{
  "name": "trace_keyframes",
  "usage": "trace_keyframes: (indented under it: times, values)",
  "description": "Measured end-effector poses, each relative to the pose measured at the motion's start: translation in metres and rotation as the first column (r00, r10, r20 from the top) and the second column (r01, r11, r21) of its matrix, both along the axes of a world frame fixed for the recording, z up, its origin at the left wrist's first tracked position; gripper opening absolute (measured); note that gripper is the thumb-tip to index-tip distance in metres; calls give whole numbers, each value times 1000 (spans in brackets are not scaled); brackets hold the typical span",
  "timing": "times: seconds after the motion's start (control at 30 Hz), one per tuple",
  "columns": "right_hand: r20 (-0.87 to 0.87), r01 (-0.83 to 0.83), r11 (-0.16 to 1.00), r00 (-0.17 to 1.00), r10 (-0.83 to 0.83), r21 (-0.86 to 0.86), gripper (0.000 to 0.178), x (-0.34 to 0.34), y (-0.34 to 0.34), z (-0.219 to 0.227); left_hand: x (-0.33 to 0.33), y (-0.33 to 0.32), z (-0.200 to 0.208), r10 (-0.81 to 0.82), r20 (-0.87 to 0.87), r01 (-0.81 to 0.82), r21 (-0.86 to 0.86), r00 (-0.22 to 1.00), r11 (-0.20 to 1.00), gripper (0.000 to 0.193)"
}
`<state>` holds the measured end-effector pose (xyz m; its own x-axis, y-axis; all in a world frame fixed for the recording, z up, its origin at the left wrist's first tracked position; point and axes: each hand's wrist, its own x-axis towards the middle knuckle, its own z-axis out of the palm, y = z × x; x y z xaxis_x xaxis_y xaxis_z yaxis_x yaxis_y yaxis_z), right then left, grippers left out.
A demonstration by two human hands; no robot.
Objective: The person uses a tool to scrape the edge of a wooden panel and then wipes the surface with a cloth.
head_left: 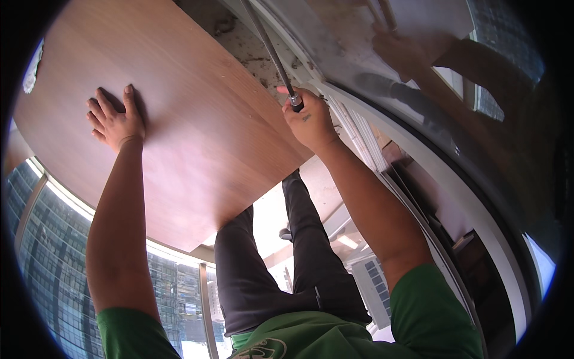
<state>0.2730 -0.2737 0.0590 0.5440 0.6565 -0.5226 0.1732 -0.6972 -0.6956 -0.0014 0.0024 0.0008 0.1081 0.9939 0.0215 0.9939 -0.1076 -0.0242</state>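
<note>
My left hand (115, 118) lies with its palm down and fingers spread on a wide brown wood-grain board (185, 131). In my right hand (312, 119), just past the board's right edge, the end of a long thin metal rod (272, 52) is gripped. The rod has a silver collar and a black end piece, and it runs up and left out of view at the top. Its far end cannot be seen. The right fingers are partly hidden behind the rod and the hand.
A dusty ledge strewn with dark debris (263, 63) lies behind the board. To the right, a dark glass pane (430, 102) in a pale frame (418, 143) mirrors my arm. My legs (251, 269) stand below the board's near edge. Windows (57, 221) at lower left show tall buildings.
</note>
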Motion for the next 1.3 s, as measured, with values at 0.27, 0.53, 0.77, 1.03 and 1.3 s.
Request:
trace_keyframes:
  times: [0.27, 0.53, 0.77, 1.03, 1.3]
  values:
    - [94, -34, 997, 995, 28, 68, 34, -4, 14, -4, 3, -1, 4, 0, 25, 0, -10, 1000, 1000, 93]
    - [-16, 25, 998, 1000, -26, -55, 32, 3, 41, 10, 6, -1, 8, 14, 31, -12, -36, 999, 999, 94]
    - [155, -116, 993, 981, 115, -7, 34, 1, 51, 5, 9, -4, 11, 20, 20, -19, -38, 1000, 999, 94]
    - [-26, 28, 991, 999, -32, -130, 20, -14, 57, 40, 7, -6, 17, 17, -17, -18, -72, 1000, 997, 91]
    - [-68, 132, 982, 987, -143, -136, 25, -43, 44, 113, 15, -9, 33, 27, 21, -24, -145, 999, 989, 89]
